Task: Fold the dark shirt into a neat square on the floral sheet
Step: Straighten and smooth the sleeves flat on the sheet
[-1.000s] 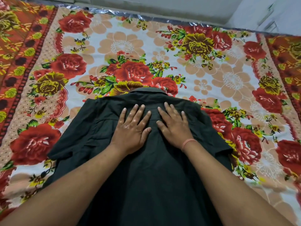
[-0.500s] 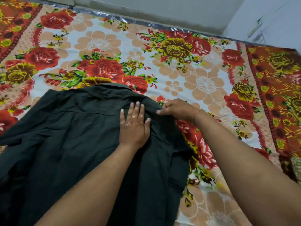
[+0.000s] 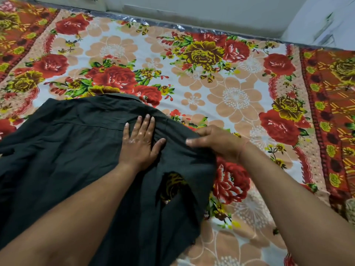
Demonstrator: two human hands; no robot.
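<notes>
The dark shirt lies back-up on the floral sheet, collar pointing away from me. My left hand rests flat on its upper back, fingers spread, pinning the cloth. My right hand grips the right shoulder and sleeve, which is lifted and pulled inward over the body. The raised cloth bunches below that hand, and a gap in it shows the sheet's pattern. The shirt's lower part is hidden under my forearms.
The sheet stretches far to the right and ahead of the shirt. A grey wall borders its far edge, with a shiny silver strip along it. A pale cabinet stands at the top right.
My right hand has left the shirt's back, taken hold of the right shoulder and drawn it inward over the body. The left hand stays pressed flat. The view has swung right.
</notes>
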